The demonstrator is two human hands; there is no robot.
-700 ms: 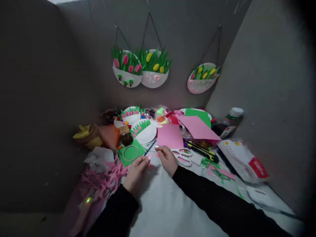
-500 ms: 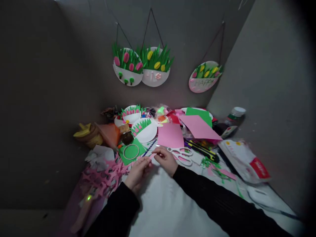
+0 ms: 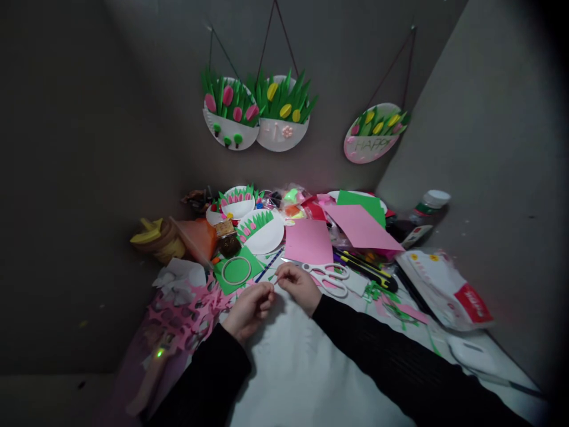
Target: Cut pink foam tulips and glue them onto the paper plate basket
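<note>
Above the white-covered table, my left hand [image 3: 252, 305] and my right hand [image 3: 299, 286] meet with fingertips almost together. Both are closed in a pinch on a small pink paper piece [image 3: 275, 281], seen nearly edge-on and mostly hidden by the fingers. White-handled scissors [image 3: 326, 276] lie just beyond my right hand, their blades pointing left. A dark blue pencil [image 3: 269, 265] lies ahead of the fingertips. Left of it, a pale ring [image 3: 236, 270] rests on green paper [image 3: 252, 261].
Cut pink paper scraps [image 3: 195, 311] pile up at left. Pink sheets [image 3: 308, 241], a paper plate with tulips [image 3: 267, 237] and cutters [image 3: 367, 270] lie farther back. A bottle [image 3: 427, 213] and a white-and-red packet [image 3: 448, 290] stand at right. Decorated plates [image 3: 284, 136] hang on the wall.
The pink paper piece has turned, showing a thinner edge than before. My hands have barely moved and stay close together. The camera view has shifted slightly.
</note>
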